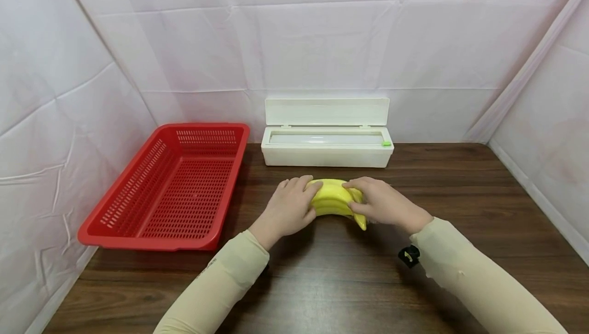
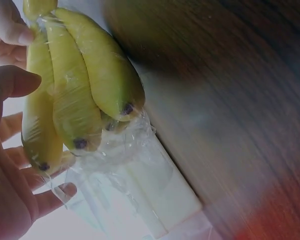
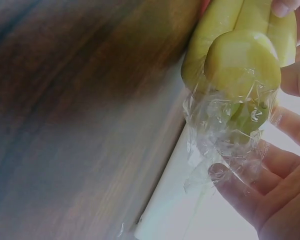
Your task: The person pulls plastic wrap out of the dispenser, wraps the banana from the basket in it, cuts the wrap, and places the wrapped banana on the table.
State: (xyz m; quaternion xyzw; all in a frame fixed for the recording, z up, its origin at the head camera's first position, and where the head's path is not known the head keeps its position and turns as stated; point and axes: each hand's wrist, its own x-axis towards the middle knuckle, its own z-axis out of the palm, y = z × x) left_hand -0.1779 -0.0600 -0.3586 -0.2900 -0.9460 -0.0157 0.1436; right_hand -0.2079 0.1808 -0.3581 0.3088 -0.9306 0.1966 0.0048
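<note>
A bunch of yellow bananas [image 1: 332,196] lies between both hands over the middle of the table. Clear cling film [image 2: 122,150] covers the fruit, and its loose, crinkled edge hangs past the dark banana tips in the left wrist view. My left hand [image 1: 291,205] holds the left end, thumb on the near side and fingers beyond. At the stem end, my right hand [image 1: 381,202] grips the bunch between thumb and fingers. More crumpled film [image 3: 230,135] bunches beside the right fingers around the stem. The underside of the fruit is hidden.
Behind the bananas stands a white cling film dispenser [image 1: 326,157], its lid raised and a green slider [image 1: 386,143] at the right end. A red slotted basket [image 1: 147,242] sits to the left. White cloth [image 1: 322,47] hangs around the dark wooden table [image 1: 340,283].
</note>
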